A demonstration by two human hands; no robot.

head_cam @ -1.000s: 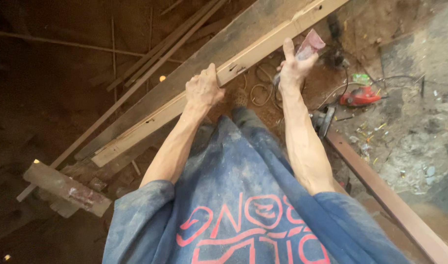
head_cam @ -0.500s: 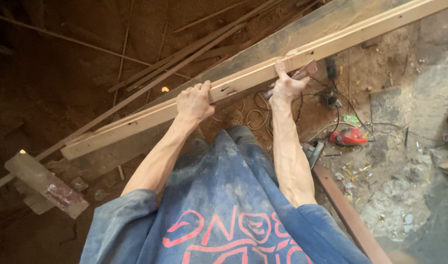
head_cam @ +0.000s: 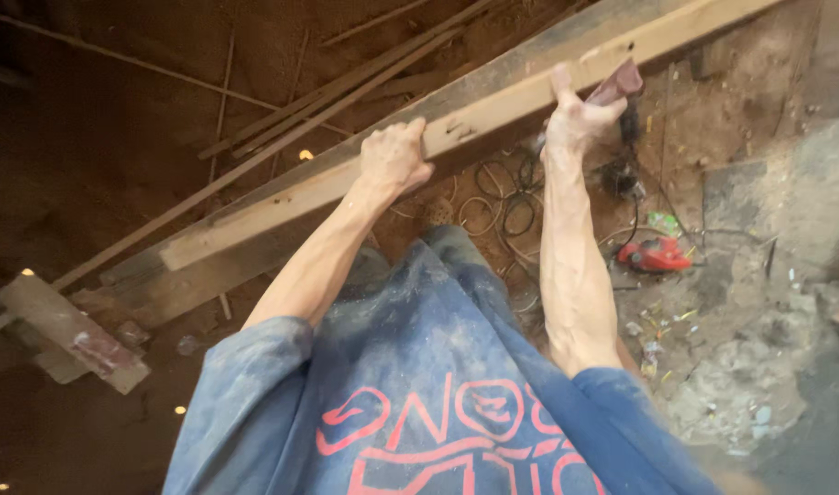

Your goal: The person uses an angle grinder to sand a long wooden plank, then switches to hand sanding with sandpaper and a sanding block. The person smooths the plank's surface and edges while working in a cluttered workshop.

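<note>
A long pale wooden plank (head_cam: 493,110) runs diagonally from lower left to upper right, lying against a darker board. My left hand (head_cam: 394,158) grips the plank's near edge around its middle. My right hand (head_cam: 573,117) holds a small reddish-brown block (head_cam: 615,84) pressed to the plank's face further right, with the index finger stretched up along the wood. Both arms reach forward from a dusty blue shirt (head_cam: 419,394).
Thin wooden strips (head_cam: 346,92) lie beyond the plank on the dirt floor. Coiled cables (head_cam: 502,197) lie under it. A red power tool (head_cam: 656,255) and rubble sit at right. A short wood offcut (head_cam: 71,332) lies at lower left.
My right hand slid with the block down along the plank and then back up toward the right. My left hand kept its grip on the plank.
</note>
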